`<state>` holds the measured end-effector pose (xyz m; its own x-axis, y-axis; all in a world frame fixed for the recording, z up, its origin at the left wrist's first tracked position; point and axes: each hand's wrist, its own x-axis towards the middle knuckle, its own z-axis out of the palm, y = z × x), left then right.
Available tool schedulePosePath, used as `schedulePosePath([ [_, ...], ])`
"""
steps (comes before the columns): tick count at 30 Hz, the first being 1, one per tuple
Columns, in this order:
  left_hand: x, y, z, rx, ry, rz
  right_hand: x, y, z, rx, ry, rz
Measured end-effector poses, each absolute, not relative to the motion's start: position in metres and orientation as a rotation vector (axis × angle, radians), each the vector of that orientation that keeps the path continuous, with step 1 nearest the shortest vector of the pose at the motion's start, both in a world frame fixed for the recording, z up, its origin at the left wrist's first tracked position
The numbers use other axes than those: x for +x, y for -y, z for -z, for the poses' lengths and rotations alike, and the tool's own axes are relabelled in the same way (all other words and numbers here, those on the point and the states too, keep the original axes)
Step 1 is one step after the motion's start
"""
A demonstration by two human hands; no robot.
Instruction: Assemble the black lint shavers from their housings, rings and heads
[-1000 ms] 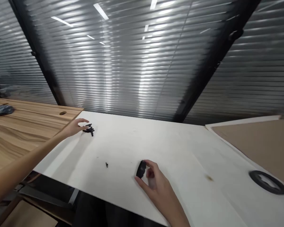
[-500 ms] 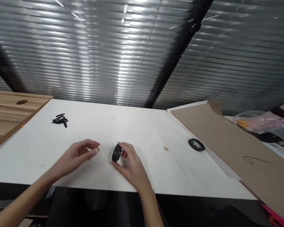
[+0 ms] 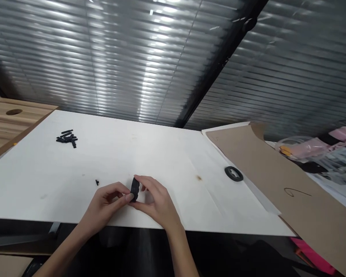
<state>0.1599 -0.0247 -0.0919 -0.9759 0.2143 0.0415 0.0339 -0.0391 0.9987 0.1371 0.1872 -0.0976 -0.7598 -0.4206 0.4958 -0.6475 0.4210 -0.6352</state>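
Note:
My right hand [image 3: 159, 200] holds a thick black ring-like part [image 3: 135, 188] on edge between thumb and fingers, just above the white table. My left hand [image 3: 108, 202] is closed in a pinch, thumb and fingertips pressed on the lower left side of that same part. Its inner face is mostly turned away from view. On the table beyond the left hand lies a tiny black piece [image 3: 97, 182]. Farther off at the left is a loose pile of small black strips [image 3: 67, 138]. A second black ring [image 3: 233, 174] lies flat to the right.
The white tabletop [image 3: 161, 150] ends at a metal slatted wall [image 3: 118, 69]. Brown paper with a curved pen mark [image 3: 265, 169] covers the right side, beside plastic bags and a pink item [image 3: 311, 148]. A wooden board with an oval hole [image 3: 25, 123] adjoins at the left.
My left hand has moved right and closed onto the black ring-like part. The right hand has turned the part slightly. A tiny black piece shows on the table where the left hand was.

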Motion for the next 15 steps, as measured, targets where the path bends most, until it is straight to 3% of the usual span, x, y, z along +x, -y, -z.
schedulePosePath([
  [15,0.169,0.041,0.07,0.205,-1.811,-2.132,0.126,-0.196,0.07,0.785,2.742,-1.266],
])
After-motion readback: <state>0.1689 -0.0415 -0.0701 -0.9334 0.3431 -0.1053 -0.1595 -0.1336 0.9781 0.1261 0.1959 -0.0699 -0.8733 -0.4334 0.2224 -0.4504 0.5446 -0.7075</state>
